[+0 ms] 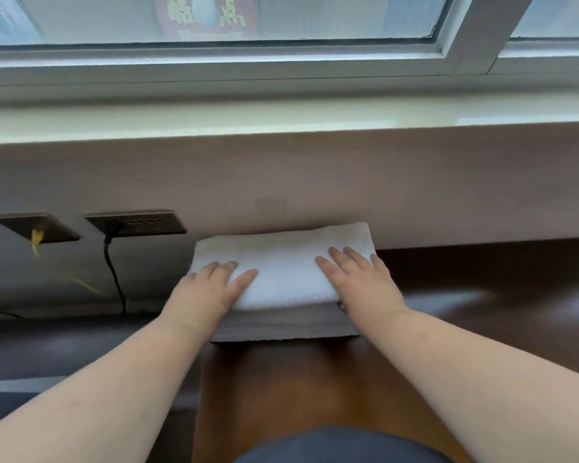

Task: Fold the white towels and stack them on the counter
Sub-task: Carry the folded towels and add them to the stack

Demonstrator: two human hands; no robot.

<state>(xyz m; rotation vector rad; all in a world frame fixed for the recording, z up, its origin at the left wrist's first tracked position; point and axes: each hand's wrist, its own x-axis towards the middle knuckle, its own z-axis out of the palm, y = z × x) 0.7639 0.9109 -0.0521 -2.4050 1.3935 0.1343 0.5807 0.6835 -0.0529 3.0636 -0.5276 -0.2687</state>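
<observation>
A folded white towel [281, 262] lies on top of a stack on the brown wooden counter [281, 389], pushed back against the wall. The front of the stack below it [281, 324] is in shadow and looks grey. My left hand [214, 285] rests flat on the towel's left end, fingers and thumb straight. My right hand [358, 282] lies flat on its right end, fingers straight. Its thumb drops over the front edge and is mostly hidden.
Left of the stack, two wall sockets [137, 222] sit in the wall, one with a black cable [114, 275] hanging down and one with a yellow plug [37, 240]. A pale window sill [281, 118] runs above. The counter continues to the right [482, 295].
</observation>
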